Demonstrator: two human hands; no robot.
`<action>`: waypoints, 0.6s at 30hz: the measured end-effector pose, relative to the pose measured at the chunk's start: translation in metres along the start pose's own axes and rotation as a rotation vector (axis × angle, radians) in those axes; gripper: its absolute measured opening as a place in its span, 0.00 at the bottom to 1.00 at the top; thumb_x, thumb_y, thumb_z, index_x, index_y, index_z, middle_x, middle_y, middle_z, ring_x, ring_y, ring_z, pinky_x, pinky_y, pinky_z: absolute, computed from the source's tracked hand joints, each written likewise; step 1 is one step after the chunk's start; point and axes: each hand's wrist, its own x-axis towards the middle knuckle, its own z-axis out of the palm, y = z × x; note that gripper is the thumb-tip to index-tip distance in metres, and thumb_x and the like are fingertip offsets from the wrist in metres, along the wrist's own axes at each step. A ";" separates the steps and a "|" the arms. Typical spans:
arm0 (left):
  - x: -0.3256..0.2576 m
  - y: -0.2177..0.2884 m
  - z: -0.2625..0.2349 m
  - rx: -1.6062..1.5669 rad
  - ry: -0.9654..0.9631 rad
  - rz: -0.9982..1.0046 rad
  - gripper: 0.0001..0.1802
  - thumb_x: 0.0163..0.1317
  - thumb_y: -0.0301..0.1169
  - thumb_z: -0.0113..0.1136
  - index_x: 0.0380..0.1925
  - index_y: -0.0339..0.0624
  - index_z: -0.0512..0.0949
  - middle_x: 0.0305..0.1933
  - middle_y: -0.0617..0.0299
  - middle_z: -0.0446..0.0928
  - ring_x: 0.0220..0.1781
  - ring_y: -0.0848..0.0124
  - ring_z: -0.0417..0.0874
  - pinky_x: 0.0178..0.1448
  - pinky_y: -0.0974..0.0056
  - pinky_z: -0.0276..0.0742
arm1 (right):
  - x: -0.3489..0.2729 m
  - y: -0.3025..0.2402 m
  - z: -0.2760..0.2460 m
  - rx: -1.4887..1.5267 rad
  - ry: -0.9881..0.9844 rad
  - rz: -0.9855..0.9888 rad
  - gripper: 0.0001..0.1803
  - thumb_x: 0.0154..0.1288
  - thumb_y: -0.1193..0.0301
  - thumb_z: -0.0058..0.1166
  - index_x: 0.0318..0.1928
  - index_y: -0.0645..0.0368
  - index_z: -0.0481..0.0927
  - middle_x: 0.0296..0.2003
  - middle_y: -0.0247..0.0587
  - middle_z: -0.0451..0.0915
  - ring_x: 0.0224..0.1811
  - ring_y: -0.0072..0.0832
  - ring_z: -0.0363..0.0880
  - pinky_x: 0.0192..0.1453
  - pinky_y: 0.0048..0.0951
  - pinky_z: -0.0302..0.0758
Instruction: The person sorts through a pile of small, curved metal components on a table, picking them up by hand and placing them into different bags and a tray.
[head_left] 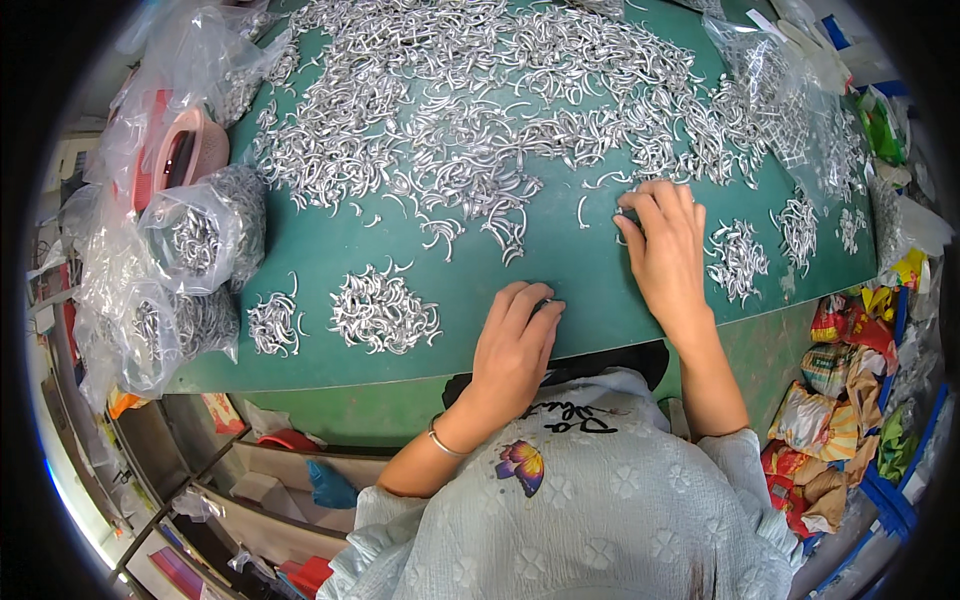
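Small curved silver metal pieces lie in a broad heap over the far part of the green table. My right hand is bent at the near edge of this heap, thumb and forefinger closing near a few loose pieces; what sits between them is too small to make out. Close to the table's front edge, my left hand has its fingers curled together. A tiny dark bit shows by its fingertips, its kind unclear. Left of it lies a small pile of the same pieces, with a smaller one beyond.
Right of my right hand lie more small piles. Clear plastic bags of pieces and a pink basket line the left side. Another clear bag rests at the far right. Colourful packages stand beside the table on the right.
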 end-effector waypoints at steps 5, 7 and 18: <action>-0.003 -0.005 0.003 -0.016 0.003 0.038 0.19 0.52 0.17 0.64 0.46 0.33 0.76 0.51 0.49 0.72 0.50 0.51 0.75 0.53 0.53 0.74 | -0.018 -0.020 -0.007 0.269 -0.221 -0.156 0.09 0.54 0.75 0.64 0.37 0.59 0.80 0.38 0.37 0.74 0.43 0.37 0.71 0.48 0.35 0.65; 0.000 0.003 0.003 -0.013 0.035 -0.051 0.21 0.53 0.17 0.62 0.50 0.34 0.76 0.54 0.49 0.71 0.51 0.52 0.74 0.53 0.54 0.73 | -0.019 -0.011 -0.010 0.419 -0.277 -0.177 0.08 0.54 0.76 0.63 0.37 0.60 0.81 0.41 0.37 0.75 0.45 0.38 0.72 0.50 0.36 0.67; 0.005 0.000 0.004 0.064 -0.110 0.069 0.18 0.52 0.18 0.62 0.46 0.34 0.77 0.50 0.52 0.74 0.51 0.54 0.75 0.52 0.55 0.72 | 0.003 0.014 -0.006 0.247 -0.103 -0.158 0.08 0.56 0.78 0.61 0.38 0.58 0.81 0.42 0.36 0.78 0.50 0.36 0.73 0.56 0.39 0.62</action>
